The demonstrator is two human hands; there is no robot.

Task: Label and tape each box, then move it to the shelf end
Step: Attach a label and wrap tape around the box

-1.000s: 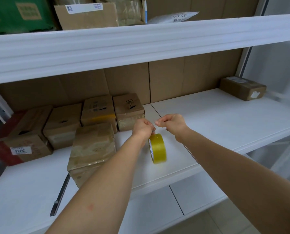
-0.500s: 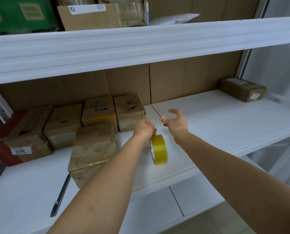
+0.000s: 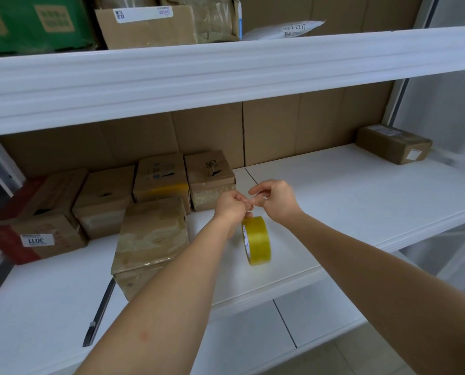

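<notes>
Right hand [image 3: 276, 200] back in from its spread-open reach of half a second ago, fingertips now meeting the left hand [image 3: 232, 208] just above the tape roll [image 3: 257, 240]. Left grip curled, grasping the roll at its top edge; roll hanging on edge, yellow, above the bare middle of the white shelf [image 3: 347, 201]. Right grip pinched at the same spot, apparently on the tape's loose end, though too small to tell for sure. Nearest box [image 3: 151, 243], wrapped in clear tape, just left of the left forearm on the shelf. Behind it, a row of four brown boxes [image 3: 161, 178] against the cardboard backing. Labelled box [image 3: 40, 235] marked 3011 at the far left. Lone box [image 3: 393, 143] at the far right shelf end. Black knife [image 3: 100, 312] lying beside the nearest box, near the front edge.
</notes>
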